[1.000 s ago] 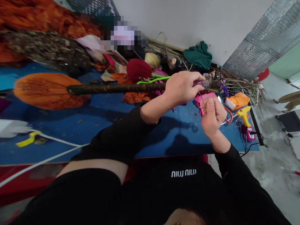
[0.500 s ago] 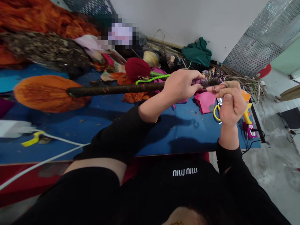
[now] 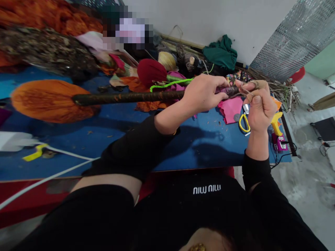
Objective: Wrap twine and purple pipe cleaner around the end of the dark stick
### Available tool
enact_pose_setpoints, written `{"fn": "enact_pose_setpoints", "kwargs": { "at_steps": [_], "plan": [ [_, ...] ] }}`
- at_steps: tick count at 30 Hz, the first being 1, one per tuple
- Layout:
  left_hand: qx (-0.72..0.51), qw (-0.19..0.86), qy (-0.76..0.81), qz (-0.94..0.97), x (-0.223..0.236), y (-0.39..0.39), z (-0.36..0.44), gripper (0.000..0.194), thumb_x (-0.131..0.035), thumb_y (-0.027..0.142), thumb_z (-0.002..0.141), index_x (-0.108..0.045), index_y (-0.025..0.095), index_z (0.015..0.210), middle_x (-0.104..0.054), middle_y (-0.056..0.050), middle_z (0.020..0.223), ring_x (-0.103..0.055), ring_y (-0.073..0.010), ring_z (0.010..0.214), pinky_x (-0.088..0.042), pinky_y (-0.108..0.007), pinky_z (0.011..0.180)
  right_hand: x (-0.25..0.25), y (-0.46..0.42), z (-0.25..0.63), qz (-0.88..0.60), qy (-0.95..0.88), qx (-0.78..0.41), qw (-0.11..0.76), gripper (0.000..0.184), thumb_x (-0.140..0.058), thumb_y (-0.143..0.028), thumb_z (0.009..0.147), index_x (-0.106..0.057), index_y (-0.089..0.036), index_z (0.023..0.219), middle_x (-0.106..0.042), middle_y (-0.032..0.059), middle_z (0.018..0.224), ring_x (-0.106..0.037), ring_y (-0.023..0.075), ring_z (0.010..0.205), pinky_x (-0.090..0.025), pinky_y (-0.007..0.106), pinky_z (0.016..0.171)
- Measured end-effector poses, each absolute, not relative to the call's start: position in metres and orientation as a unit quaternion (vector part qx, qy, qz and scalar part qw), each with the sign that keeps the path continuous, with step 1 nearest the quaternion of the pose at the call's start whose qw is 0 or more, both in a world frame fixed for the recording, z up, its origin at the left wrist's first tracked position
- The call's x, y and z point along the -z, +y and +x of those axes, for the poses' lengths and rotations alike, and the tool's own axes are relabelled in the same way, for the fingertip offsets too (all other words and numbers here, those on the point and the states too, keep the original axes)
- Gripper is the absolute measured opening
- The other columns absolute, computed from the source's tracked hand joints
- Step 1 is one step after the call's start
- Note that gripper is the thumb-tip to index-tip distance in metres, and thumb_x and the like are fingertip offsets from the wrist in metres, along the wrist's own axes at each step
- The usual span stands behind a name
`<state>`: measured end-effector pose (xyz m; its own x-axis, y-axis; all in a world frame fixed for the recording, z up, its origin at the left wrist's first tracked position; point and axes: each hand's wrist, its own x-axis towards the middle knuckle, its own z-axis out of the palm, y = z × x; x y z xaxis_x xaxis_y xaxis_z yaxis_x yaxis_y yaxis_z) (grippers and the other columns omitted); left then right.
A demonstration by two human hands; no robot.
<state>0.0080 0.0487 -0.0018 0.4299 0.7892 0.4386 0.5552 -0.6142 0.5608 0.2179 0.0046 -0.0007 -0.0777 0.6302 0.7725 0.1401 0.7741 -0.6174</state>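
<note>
A long dark stick lies across my view above the table, with a rounded bundle of orange cloth fixed on its left end. My left hand is wrapped round the stick near its right end, where string is wound about it. Close to that end, my right hand is closed on a thin string that runs to the stick. The stick's right tip is partly hidden behind my right fingers. Below the stick lie a pink cloth piece and yellow-handled scissors.
On the blue table stand a yellow glue gun and a purple power socket at the right. A dark red bundle, a green cloth and twigs lie behind. A white cable crosses the left front.
My right hand has moved right and up from below the stick to its right end, with the string in its fingers. My left hand keeps its grip on the stick. The scissors have come into fuller view.
</note>
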Motion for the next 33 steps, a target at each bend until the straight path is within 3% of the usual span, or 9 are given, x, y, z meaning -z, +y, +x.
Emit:
{"fn": "enact_pose_setpoints", "kwargs": {
  "at_steps": [5, 9, 17, 24, 29, 33],
  "plan": [
    [-0.318, 0.185, 0.445, 0.816, -0.01, 0.042, 0.009, 0.039, -0.069, 0.033, 0.097, -0.081, 0.026, 0.132, -0.084, -0.007, 0.12, -0.078, -0.03, 0.113, -0.057, -0.042, 0.099, -0.007, -0.002, 0.228, -0.262, -0.705, -0.251, 0.609, 0.038, -0.067, -0.058, 0.103, -0.073, -0.03, 0.078, -0.07, 0.0016, 0.096, -0.081, 0.0227, 0.099, -0.071, 0.048, 0.099],
    [-0.336, 0.193, 0.438, 0.811, -0.009, 0.042, 0.008, 0.038, -0.071, 0.033, 0.095, -0.082, 0.026, 0.131, -0.085, -0.007, 0.119, -0.078, -0.0282, 0.112, -0.058, -0.04, 0.1, -0.01, -0.003, 0.232, -0.289, -0.692, -0.289, 0.596, 0.038, -0.069, -0.063, 0.101, -0.072, -0.033, 0.078, -0.067, 0.0004, 0.089, -0.082, 0.0255, 0.102, -0.069, 0.054, 0.107],
    [-0.327, 0.199, 0.405, 0.83, -0.008, 0.048, 0.002, 0.051, -0.078, 0.031, 0.084, -0.079, 0.027, 0.134, -0.084, -0.005, 0.12, -0.079, -0.028, 0.111, -0.06, -0.039, 0.099, -0.009, 0.005, 0.228, -0.232, -0.697, -0.269, 0.622, 0.03, -0.07, -0.049, 0.105, -0.078, -0.032, 0.081, -0.068, -0.0017, 0.09, -0.081, 0.0194, 0.098, -0.072, 0.045, 0.102],
    [-0.352, 0.222, 0.383, 0.824, -0.005, 0.05, 0.002, 0.033, -0.069, 0.037, 0.094, -0.085, 0.024, 0.119, -0.086, -0.007, 0.103, -0.079, -0.0263, 0.096, -0.061, -0.039, 0.089, -0.006, 0.006, 0.229, -0.26, -0.714, -0.248, 0.601, 0.04, -0.067, -0.06, 0.103, -0.073, -0.03, 0.077, -0.067, -0.0001, 0.089, -0.079, 0.0211, 0.098, -0.071, 0.052, 0.104],
    [-0.362, 0.212, 0.398, 0.815, -0.002, 0.048, 0.006, 0.035, -0.071, 0.031, 0.089, -0.083, 0.032, 0.122, -0.087, -0.004, 0.112, -0.079, -0.027, 0.103, -0.062, -0.042, 0.093, -0.005, 0.009, 0.228, -0.274, -0.726, -0.242, 0.583, 0.041, -0.065, -0.061, 0.104, -0.073, -0.031, 0.078, -0.07, 0.0007, 0.094, -0.075, 0.0221, 0.101, -0.068, 0.055, 0.108],
    [-0.353, 0.205, 0.418, 0.811, -0.003, 0.044, 0.01, 0.035, -0.074, 0.026, 0.087, -0.08, 0.03, 0.122, -0.085, -0.004, 0.119, -0.08, -0.0288, 0.11, -0.062, -0.043, 0.096, -0.003, 0.012, 0.225, -0.287, -0.73, -0.224, 0.578, 0.04, -0.063, -0.059, 0.106, -0.073, -0.032, 0.077, -0.074, 0.0005, 0.097, -0.072, 0.0224, 0.104, -0.066, 0.05, 0.108]
  ]
}}
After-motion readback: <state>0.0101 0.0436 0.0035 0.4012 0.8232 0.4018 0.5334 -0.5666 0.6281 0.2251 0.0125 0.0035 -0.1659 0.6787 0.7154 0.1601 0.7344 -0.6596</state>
